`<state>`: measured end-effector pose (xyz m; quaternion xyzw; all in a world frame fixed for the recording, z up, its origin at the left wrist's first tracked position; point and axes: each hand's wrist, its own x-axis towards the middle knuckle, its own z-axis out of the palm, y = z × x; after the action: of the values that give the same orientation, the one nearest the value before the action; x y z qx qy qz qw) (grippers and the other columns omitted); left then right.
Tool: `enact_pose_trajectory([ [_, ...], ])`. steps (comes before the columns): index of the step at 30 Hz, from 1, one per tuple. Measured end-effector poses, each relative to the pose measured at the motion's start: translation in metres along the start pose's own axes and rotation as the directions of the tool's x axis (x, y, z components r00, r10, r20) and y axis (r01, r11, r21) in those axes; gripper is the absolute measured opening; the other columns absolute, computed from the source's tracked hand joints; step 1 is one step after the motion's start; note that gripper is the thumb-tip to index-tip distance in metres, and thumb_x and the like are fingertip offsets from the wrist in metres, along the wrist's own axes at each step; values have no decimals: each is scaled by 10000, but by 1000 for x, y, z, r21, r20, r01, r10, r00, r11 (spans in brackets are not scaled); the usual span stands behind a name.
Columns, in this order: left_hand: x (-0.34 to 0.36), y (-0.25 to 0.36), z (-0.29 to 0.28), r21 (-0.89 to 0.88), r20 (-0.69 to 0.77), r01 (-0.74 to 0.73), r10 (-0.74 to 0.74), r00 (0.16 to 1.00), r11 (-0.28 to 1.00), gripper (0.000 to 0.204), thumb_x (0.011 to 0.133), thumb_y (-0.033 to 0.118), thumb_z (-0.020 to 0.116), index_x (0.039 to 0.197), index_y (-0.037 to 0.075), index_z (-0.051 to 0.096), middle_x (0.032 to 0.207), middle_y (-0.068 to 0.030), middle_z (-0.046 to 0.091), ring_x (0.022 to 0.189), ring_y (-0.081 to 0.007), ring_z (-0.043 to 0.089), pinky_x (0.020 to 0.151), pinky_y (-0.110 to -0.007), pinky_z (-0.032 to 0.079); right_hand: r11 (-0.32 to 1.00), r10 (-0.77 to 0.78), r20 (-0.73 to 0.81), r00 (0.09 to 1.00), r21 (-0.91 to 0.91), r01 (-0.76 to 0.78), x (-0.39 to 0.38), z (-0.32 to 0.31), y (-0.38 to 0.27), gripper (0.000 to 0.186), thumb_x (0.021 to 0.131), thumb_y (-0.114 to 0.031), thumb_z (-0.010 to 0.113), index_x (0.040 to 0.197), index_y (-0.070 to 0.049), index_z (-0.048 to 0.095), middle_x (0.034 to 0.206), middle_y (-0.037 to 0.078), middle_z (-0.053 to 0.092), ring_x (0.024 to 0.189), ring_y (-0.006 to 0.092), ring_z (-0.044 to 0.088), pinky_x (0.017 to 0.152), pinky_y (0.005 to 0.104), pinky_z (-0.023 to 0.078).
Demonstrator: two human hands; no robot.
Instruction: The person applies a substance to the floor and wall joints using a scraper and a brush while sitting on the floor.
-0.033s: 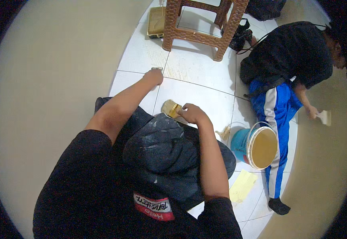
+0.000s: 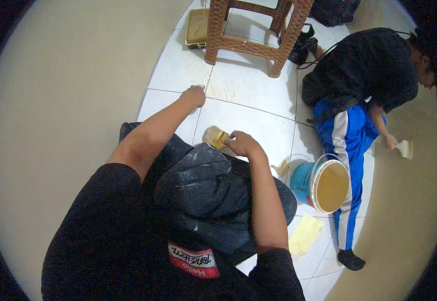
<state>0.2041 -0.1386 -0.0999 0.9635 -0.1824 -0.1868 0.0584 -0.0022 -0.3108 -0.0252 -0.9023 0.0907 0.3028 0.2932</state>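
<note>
My right hand [image 2: 241, 144] is closed round the handle of a wide paintbrush [image 2: 217, 136]. Its pale bristles point left, just past my knee, over the white tiles. Farther forward, my left hand [image 2: 194, 97] is a fist low over the floor. A small pale thing [image 2: 197, 86] shows at its far side, too little of it to name. Smeared, beige streaks mark the tiles just beyond that fist.
A brown woven-pattern stool [image 2: 248, 45] stands ahead, with a paint tray [image 2: 196, 30] at its left. To my right are a blue paint bucket [image 2: 303, 180], yellow paper [image 2: 306, 235] and a co-worker [image 2: 364, 75] holding a brush [image 2: 405, 149] at the right wall. A beige wall [image 2: 68, 125] rises on my left.
The co-worker's hand and brush have shifted slightly left. My own hands have not visibly moved.
</note>
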Motion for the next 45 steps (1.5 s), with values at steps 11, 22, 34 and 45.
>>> enact_pose_trajectory([
  [11, 3, -16, 19, 35, -76, -11, 14, 997, 999, 326, 874, 152, 476, 1084, -25, 652, 1106, -238, 658, 1016, -357, 660, 853, -439, 538, 1000, -5, 2, 1000, 24, 5, -5, -2, -6, 587, 875, -509, 549, 1132, 13, 629, 1142, 258, 633, 1076, 375, 614, 935, 431, 475],
  [22, -20, -2, -2, -59, -9, 86, -86, 996, 995, 305, 880, 150, 490, 1041, -29, 676, 1163, -241, 636, 1041, -356, 651, 851, -448, 536, 998, 5, -5, 1000, 57, -5, -13, -8, -9, 558, 875, -470, 529, 1099, 28, 642, 1142, 273, 625, 1074, 394, 610, 940, 452, 471],
  [34, -8, -4, -11, -8, 71, 23, -23, 997, 1000, 336, 885, 144, 451, 1066, -47, 660, 1149, -258, 635, 1052, -369, 643, 872, -452, 532, 1000, -20, -16, 1000, 0, 20, -5, -5, -9, 626, 854, -528, 592, 1178, 6, 624, 1169, 240, 633, 1098, 364, 608, 945, 414, 468],
  [45, -17, 3, -13, -34, 27, 1, 0, 1000, 999, 317, 879, 161, 455, 1018, -41, 655, 1045, -256, 667, 962, -386, 668, 822, -461, 545, 999, 9, 27, 1000, 32, -10, -7, -7, -2, 662, 845, -540, 601, 1177, 32, 614, 1143, 249, 641, 1078, 361, 621, 927, 403, 479],
])
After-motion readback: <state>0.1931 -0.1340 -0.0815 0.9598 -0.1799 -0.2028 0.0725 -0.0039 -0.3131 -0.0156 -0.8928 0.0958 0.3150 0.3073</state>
